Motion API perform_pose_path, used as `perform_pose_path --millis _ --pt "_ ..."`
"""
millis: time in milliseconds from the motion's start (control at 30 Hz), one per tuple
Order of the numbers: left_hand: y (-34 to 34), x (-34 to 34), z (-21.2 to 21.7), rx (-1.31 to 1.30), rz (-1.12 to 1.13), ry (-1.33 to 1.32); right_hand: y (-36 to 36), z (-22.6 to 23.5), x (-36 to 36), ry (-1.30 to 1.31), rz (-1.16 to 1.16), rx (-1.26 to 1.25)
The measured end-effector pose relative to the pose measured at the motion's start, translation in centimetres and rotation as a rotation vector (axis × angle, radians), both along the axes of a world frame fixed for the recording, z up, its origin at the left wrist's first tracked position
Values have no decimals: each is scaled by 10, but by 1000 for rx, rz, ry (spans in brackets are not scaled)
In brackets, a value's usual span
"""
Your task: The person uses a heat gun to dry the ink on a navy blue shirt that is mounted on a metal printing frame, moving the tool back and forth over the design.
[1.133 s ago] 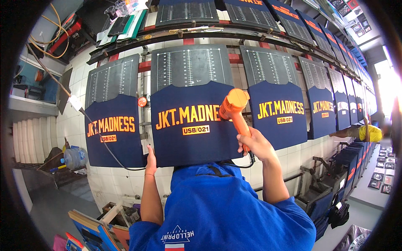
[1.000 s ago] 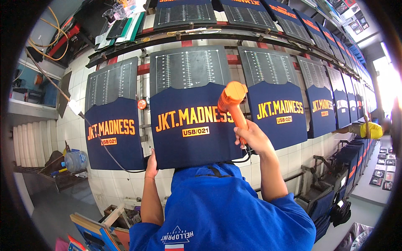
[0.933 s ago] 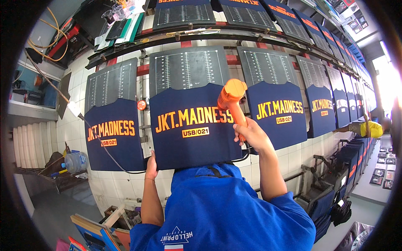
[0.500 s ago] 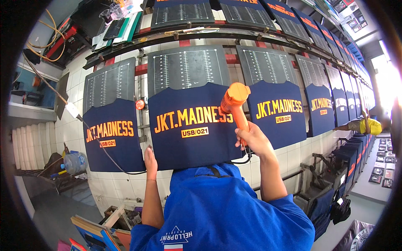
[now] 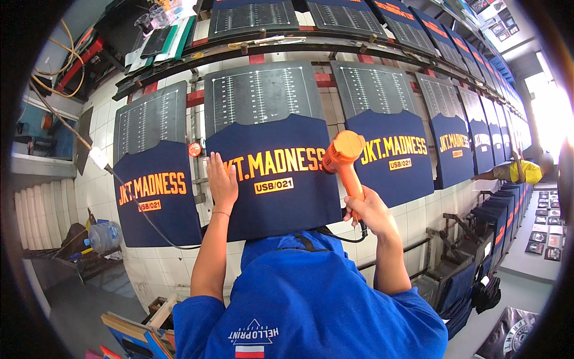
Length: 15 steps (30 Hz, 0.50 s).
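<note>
My right hand point(image 5: 374, 214) is wrapped round the handle of an orange heat gun point(image 5: 347, 158). Its round end is raised over the right edge of a navy fabric panel point(image 5: 281, 212) with orange and yellow lettering. That panel lies on a dark printing board point(image 5: 257, 99) marked with white rulers. My left hand point(image 5: 222, 184) is open, fingers stretched, at the left end of the lettering; whether it touches the fabric I cannot tell. Similar printed panels lie to the left point(image 5: 156, 221) and to the right point(image 5: 394, 179).
A thin cord point(image 5: 143, 206) crosses the left panel. A small orange round object point(image 5: 194, 149) sits between two boards. Behind runs a rail point(image 5: 269, 46) with more boards beyond it. A person in yellow point(image 5: 526, 172) is far right. A water bottle point(image 5: 104, 235) stands at left.
My left hand has risen from beside the panel's lower left corner to the left end of the lettering. The heat gun has shifted slightly right and nearer to me.
</note>
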<state>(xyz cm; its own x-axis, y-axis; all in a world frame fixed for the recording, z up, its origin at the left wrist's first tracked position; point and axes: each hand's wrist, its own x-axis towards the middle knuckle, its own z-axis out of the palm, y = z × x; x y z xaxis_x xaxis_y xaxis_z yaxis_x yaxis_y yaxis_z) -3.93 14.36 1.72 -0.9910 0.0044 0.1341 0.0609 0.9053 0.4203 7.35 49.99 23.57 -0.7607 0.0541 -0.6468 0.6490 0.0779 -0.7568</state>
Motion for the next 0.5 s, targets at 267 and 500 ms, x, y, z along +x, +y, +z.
perform_pose_path --millis 267,500 --pt "1 23 4 -103 5 -35 2 4 1 -12 -36 16" --pt "-2 49 0 -166 8 0 2 -1 -12 40 -44 -60"
